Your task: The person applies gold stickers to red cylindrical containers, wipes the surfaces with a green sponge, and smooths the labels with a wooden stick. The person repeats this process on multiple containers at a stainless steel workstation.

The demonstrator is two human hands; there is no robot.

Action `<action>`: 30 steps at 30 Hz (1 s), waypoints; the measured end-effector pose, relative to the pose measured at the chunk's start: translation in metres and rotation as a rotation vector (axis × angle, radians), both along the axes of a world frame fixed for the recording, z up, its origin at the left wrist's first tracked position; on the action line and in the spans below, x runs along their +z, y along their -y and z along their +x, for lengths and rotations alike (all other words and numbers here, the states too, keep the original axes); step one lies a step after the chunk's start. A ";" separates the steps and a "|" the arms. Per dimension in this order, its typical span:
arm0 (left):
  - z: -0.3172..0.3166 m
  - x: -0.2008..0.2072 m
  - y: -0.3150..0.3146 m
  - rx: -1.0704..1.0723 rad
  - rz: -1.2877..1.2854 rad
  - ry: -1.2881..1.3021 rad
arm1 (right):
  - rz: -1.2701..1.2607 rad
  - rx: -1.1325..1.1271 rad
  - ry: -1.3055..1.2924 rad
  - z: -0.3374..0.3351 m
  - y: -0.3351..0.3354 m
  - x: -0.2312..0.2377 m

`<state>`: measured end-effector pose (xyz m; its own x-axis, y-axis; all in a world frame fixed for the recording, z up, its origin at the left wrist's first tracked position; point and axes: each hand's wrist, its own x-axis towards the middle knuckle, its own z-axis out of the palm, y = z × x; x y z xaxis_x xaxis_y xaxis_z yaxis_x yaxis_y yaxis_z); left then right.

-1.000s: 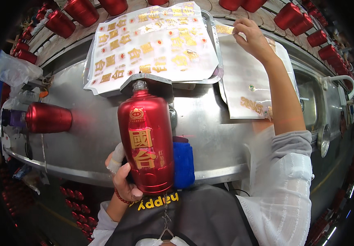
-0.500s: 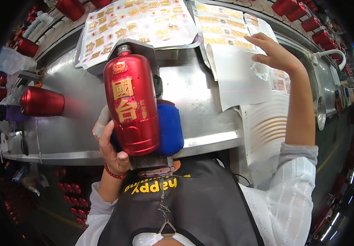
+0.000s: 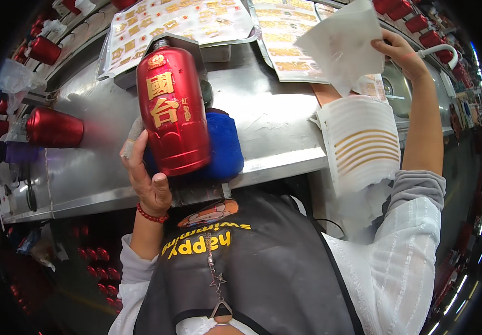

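Observation:
A glossy red bottle (image 3: 175,120) with large gold characters leans in a metal holder, its neck toward the far side. Along its lower left side lies my left hand (image 3: 150,181), fingers curled against it and thumb near its base; a grey finger cover sits on one finger. Beside the bottle's lower right is a blue cloth pad (image 3: 224,144). At the far right my right hand (image 3: 400,53) is closed on the edge of a translucent film sheet (image 3: 344,42), which hangs crumpled in the air over the gold label sheets (image 3: 288,36).
A larger sheet of gold labels (image 3: 179,25) lies on a tray at the back. Another red bottle (image 3: 56,127) rests on its side on the metal table (image 3: 269,117), left. Curved white strips (image 3: 364,137) hang over the near right edge. A white hose (image 3: 442,50) bends at the far right.
My right hand has taken hold of the film sheet and lifted it up and back, uncovering more of the curved strips. The view has shifted slightly; my left hand stays at the bottle.

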<state>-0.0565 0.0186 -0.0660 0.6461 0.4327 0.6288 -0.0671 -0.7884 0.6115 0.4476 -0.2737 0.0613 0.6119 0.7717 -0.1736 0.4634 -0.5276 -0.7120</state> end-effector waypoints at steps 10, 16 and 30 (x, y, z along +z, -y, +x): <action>-0.002 -0.005 0.000 0.019 0.042 0.024 | 0.990 -1.076 -0.281 -0.104 0.354 -0.120; 0.003 -0.010 -0.007 0.009 0.012 0.045 | 0.256 -1.857 -0.628 -0.206 0.557 -0.255; -0.004 0.001 0.001 0.023 -0.034 -0.062 | 0.020 -0.127 0.483 0.028 -0.054 -0.087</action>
